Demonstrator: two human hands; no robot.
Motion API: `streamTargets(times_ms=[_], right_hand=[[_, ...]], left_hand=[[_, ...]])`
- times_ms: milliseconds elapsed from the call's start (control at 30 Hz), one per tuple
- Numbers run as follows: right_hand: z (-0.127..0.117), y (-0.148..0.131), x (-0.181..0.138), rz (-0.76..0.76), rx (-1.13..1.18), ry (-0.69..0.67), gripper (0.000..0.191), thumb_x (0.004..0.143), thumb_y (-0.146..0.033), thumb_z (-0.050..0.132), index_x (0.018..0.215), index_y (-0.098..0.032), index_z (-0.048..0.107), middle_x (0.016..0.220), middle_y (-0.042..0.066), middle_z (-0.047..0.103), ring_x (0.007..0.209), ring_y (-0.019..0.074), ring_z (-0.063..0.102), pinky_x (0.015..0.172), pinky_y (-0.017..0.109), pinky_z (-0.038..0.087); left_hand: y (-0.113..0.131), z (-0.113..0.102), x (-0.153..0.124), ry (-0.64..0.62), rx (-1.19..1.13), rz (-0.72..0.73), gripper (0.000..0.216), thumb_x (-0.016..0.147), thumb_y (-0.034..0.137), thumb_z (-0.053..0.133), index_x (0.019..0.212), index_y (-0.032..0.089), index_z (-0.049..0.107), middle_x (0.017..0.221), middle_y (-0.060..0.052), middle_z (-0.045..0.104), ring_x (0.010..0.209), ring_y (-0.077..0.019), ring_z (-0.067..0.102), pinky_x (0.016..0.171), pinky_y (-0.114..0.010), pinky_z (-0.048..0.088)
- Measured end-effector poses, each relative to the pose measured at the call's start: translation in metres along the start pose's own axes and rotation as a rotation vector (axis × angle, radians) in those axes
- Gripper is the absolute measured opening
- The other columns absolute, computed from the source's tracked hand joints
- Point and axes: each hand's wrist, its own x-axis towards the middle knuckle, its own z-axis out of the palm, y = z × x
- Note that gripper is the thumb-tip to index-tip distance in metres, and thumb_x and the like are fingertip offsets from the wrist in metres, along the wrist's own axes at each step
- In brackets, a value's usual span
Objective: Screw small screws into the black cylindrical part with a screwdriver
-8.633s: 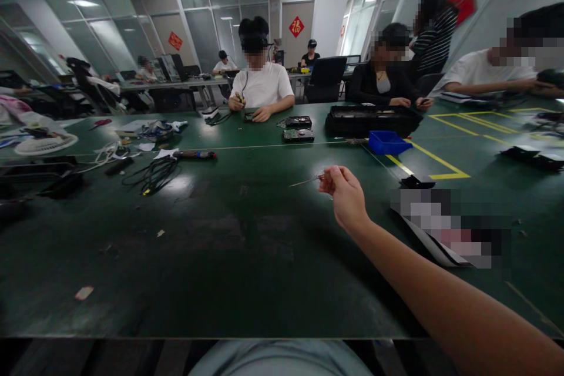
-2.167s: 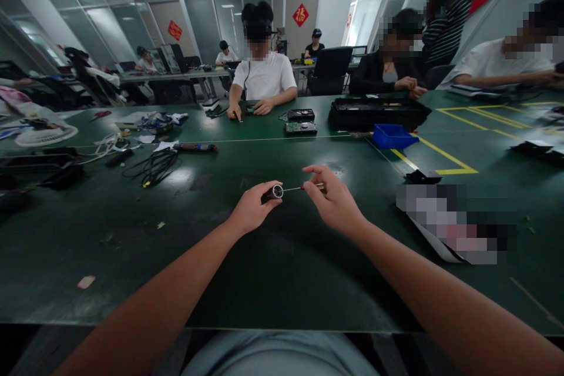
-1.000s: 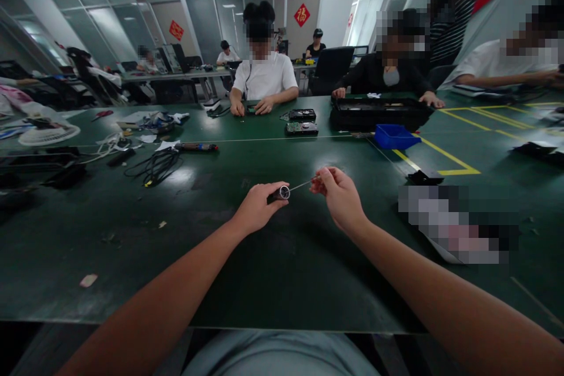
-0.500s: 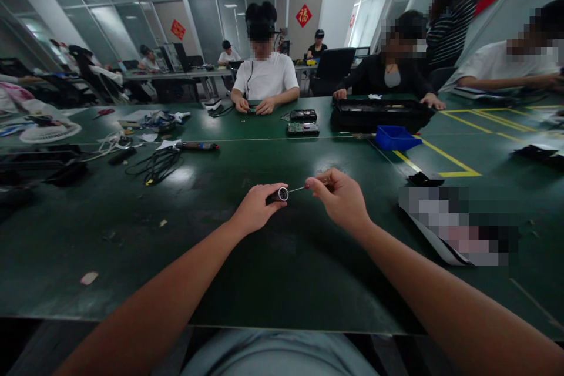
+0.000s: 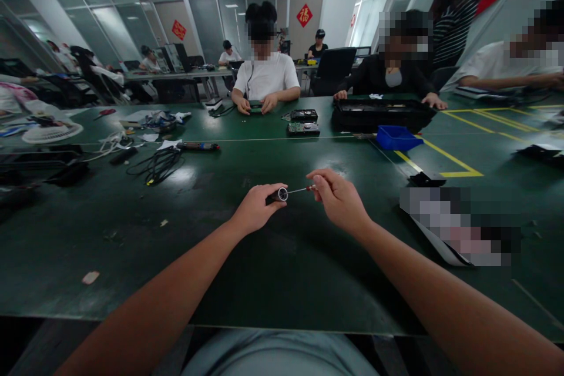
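Levelled since a second ago, the thin bit [image 5: 298,190] lies lengthwise just right of the handle [image 5: 277,195], tip at its silver mouth. The right hand [image 5: 341,202] pinches it in its fingers; the left hand [image 5: 255,208] wraps the handle above the counter [image 5: 264,288].

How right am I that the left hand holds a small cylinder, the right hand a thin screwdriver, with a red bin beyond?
The bin is blue, not red; the head view shows it. The left hand holds the small cylinder, the right hand the thin screwdriver.
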Motion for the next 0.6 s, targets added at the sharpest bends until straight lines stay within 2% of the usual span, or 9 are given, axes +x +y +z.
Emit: streamTargets(times_ms=[100, 200, 367, 500, 600], right_hand=[[0.0008, 0.0030, -0.0003, 0.001, 0.018, -0.015, 0.025, 0.096, -0.031, 0.044, 0.110, -0.024, 0.063, 0.072, 0.000, 0.063, 0.064, 0.0169, 0.059, 0.061, 0.031, 0.041], [0.0015, 0.0030, -0.0007, -0.006, 0.036, -0.027, 0.024, 0.096, -0.031, 0.044, 0.108, -0.024, 0.063, 0.076, 0.001, 0.064, 0.070, 0.0176, 0.061, 0.065, 0.032, 0.042], [0.0028, -0.0007, -0.0013, 0.028, -0.007, 0.013, 0.030, 0.099, -0.041, 0.041, 0.110, -0.024, 0.063, 0.067, -0.001, 0.059, 0.063, 0.0176, 0.057, 0.061, 0.032, 0.040], [0.0036, 0.0007, -0.0020, -0.017, 0.065, 0.025, 0.028, 0.097, -0.035, 0.046, 0.122, -0.026, 0.054, 0.076, 0.000, 0.061, 0.071, 0.0191, 0.060, 0.067, 0.034, 0.043], [0.0030, 0.0009, -0.0017, -0.024, 0.082, -0.008, 0.023, 0.096, -0.031, 0.047, 0.116, -0.026, 0.056, 0.081, 0.001, 0.062, 0.075, 0.0190, 0.060, 0.070, 0.034, 0.044]], left_hand=[[-0.0002, -0.0001, 0.0001, 0.008, -0.003, -0.007, 0.040, 0.088, 0.028, 0.067, 0.128, 0.028, 0.061, 0.120, -0.005, 0.067, 0.111, -0.0238, 0.060, 0.101, -0.043, 0.044], [-0.0007, 0.0007, 0.0002, 0.003, 0.002, -0.006, 0.040, 0.087, 0.027, 0.068, 0.127, 0.027, 0.062, 0.119, -0.005, 0.067, 0.111, -0.0239, 0.060, 0.100, -0.042, 0.045], [0.0003, 0.0015, -0.0002, 0.002, 0.013, 0.008, 0.039, 0.088, 0.029, 0.068, 0.127, 0.028, 0.061, 0.119, -0.004, 0.067, 0.109, -0.0236, 0.061, 0.099, -0.042, 0.045], [0.0006, 0.0007, 0.0000, 0.007, 0.008, 0.003, 0.040, 0.088, 0.028, 0.068, 0.127, 0.028, 0.061, 0.121, -0.004, 0.067, 0.111, -0.0236, 0.060, 0.101, -0.043, 0.043], [-0.0011, 0.0008, 0.0003, 0.010, 0.007, -0.002, 0.040, 0.088, 0.028, 0.068, 0.127, 0.028, 0.061, 0.121, -0.004, 0.067, 0.111, -0.0236, 0.060, 0.102, -0.043, 0.043]])
